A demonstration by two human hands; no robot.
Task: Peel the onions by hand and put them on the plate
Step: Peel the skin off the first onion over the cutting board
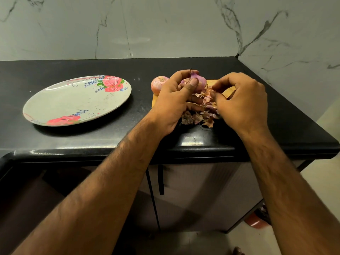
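Observation:
My left hand (174, 100) grips a purple onion (200, 80) above a wooden cutting board (227, 91), thumb pressed on its side, stem pointing up. Just right of it, my right hand (242, 103) pinches a strip of papery onion skin (208, 92) with curled fingertips. A heap of peeled skins (198, 117) lies on the board beneath both hands. A second onion (157, 85), with pinkish skin on it, sits at the board's left rear corner. The oval floral plate (60, 103) lies to the left with nothing on it.
Everything stands on a black stone counter (73, 140) with its front edge near me and a marble wall behind and to the right. Below the counter are cabinet doors with a dark handle (161, 179).

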